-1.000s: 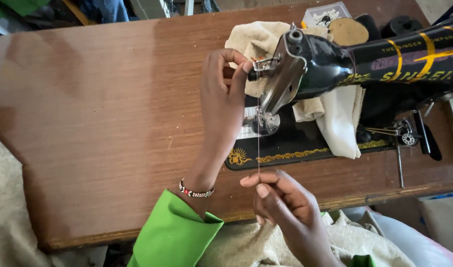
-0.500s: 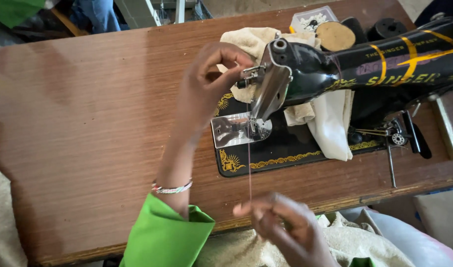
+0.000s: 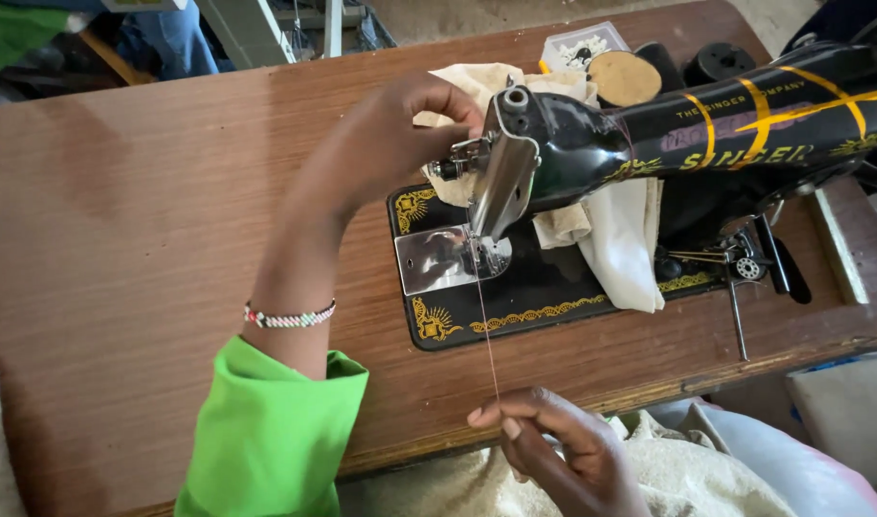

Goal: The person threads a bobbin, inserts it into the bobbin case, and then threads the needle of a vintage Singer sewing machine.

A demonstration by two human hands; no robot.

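On the brown surface [image 3: 122, 239], the black sewing machine [image 3: 649, 144] stands toward the far right corner. The left hand [image 3: 400, 124] curls at its head. At the near edge, the right hand [image 3: 553, 440] pinches taut thread [image 3: 486, 335]; overpulling could snap it.

Open room: bare wooden table [image 3: 122, 239] across left half of frame, my hands pass freely. Blocked: black sewing machine [image 3: 649, 144] spans upper right; cream cloth [image 3: 620, 239] hangs under its arm. Taut thread [image 3: 486, 335] crosses centre, needle plate [image 3: 438, 258] down to my right hand [image 3: 563, 450]. Small clutter, top right edge.
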